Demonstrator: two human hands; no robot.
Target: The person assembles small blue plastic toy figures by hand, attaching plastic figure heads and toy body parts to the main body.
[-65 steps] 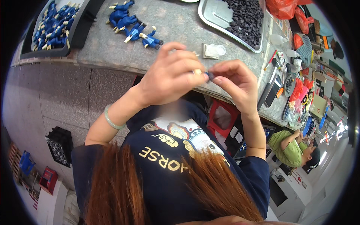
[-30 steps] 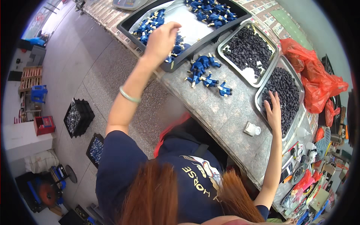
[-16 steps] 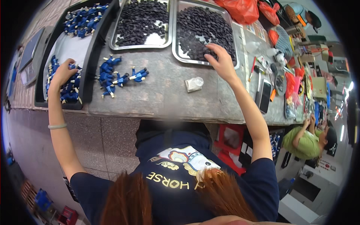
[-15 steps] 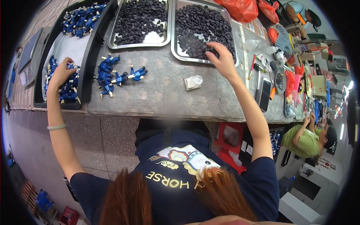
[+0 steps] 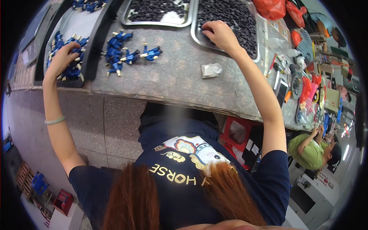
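The grey worktop point(image 5: 165, 76) carries a black bin point(image 5: 94, 50) and a metal tray point(image 5: 194, 30). The left hand point(image 5: 72, 53), thumb and fingers parted, is over blue figures point(image 5: 73, 72) in the bin; the right hand point(image 5: 207, 29), grip unclear, is at dark pieces point(image 5: 228, 13) in the tray.

Open lane between blue figures point(image 5: 132, 56), packet point(image 5: 211, 70); tray rim point(image 5: 161, 25) beyond.
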